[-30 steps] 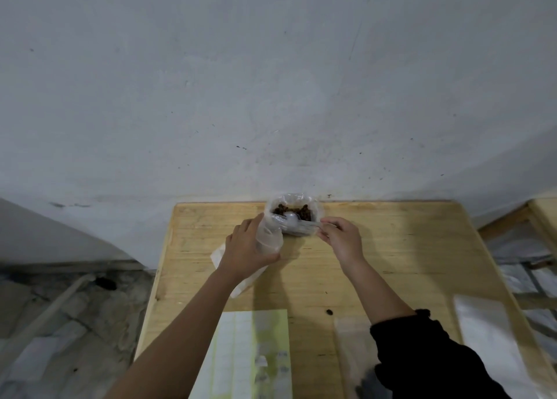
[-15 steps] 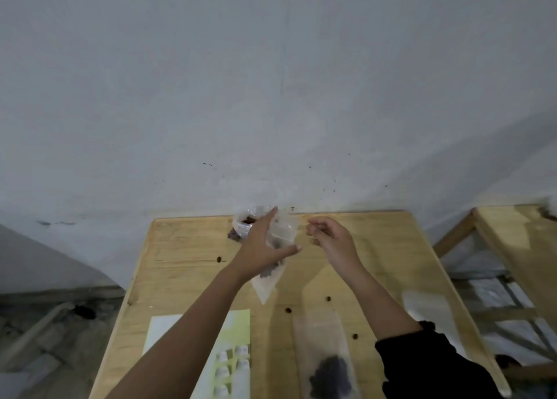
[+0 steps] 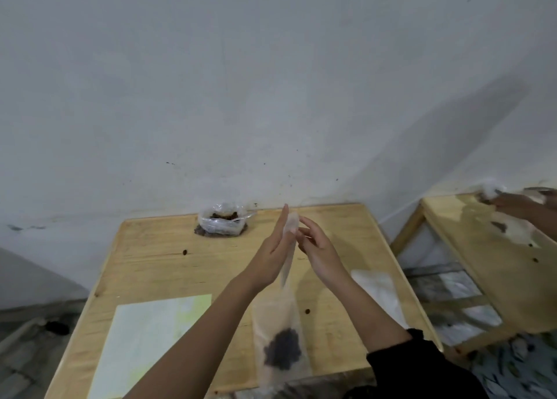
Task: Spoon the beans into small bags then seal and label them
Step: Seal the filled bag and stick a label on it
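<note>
Beans [image 3: 223, 216] sit dark in a large bag [image 3: 221, 225] at the 12 o'clock edge of the counter [image 3: 156, 266], against the wall, with a spoon [image 3: 247, 215] handle poking out toward 3 o'clock. Above the counter's middle, the small bag [image 3: 287, 257] is held upright between both hands. The left hand [image 3: 272, 248] is flat with its fingers straight, pressed against the bag's side. The right hand [image 3: 318, 249] has bent fingers that pinch the bag near its top. The bag's narrow tail hangs toward 6 o'clock. Just below it, at the counter's 6 o'clock edge, lies a second bag [image 3: 278, 317] with a dark clump of beans in its lower part; whether the two bags touch I cannot tell. A pale label sheet [image 3: 150, 338] lies at 7 o'clock and a stack of empty bags [image 3: 376, 290] at 4 o'clock. A few loose beans [image 3: 184, 251] dot the wood. On a second counter [image 3: 497, 278] off at 3 o'clock, another person's hand [image 3: 512, 205] works.
</note>
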`<action>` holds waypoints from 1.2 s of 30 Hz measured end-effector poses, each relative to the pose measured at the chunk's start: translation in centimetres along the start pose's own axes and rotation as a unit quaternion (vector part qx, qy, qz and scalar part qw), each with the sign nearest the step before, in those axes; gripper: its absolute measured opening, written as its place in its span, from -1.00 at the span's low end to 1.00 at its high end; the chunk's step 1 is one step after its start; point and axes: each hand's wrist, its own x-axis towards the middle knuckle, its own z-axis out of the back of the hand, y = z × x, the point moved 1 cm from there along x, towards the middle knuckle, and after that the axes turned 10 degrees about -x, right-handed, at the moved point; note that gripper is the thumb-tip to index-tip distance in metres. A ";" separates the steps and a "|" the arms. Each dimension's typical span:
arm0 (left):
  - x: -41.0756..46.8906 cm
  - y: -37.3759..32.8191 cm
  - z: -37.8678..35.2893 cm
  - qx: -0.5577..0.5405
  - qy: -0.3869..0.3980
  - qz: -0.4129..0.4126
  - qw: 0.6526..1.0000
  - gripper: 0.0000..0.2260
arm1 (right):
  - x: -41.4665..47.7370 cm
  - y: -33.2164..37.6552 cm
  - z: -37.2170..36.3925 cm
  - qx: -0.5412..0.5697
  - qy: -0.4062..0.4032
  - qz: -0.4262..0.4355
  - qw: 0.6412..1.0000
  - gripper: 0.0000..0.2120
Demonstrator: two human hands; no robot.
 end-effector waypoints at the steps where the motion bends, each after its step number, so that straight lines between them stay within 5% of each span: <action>1: -0.1 0.1 -0.5 0.002 -0.005 -0.004 1.000 -0.54 | -0.4 0.0 0.3 -0.002 -0.017 0.001 1.000 -0.72; 8: -0.2 0.5 -1.7 0.030 -0.073 -0.062 0.995 -0.63 | -2.4 0.5 3.2 -0.012 -0.110 0.002 0.994 -0.68; 13: 0.0 0.2 -1.0 -0.073 -0.123 -0.063 0.988 -0.77 | -3.0 0.9 4.9 0.035 -0.125 0.009 0.991 -0.97; 21: -0.6 0.5 -1.4 -0.155 -0.149 -0.056 0.975 -0.81 | -3.4 1.0 4.7 0.080 -0.146 -0.009 0.986 -0.88; 29: -0.7 0.9 -1.6 -0.147 -0.164 -0.076 0.972 -0.82 | -3.6 0.7 3.8 -0.003 -0.134 0.007 0.991 -0.76; 36: -1.0 1.2 -0.7 -0.133 -0.171 -0.081 0.973 -0.84 | -3.7 0.6 3.7 0.028 -0.076 0.027 0.996 -0.84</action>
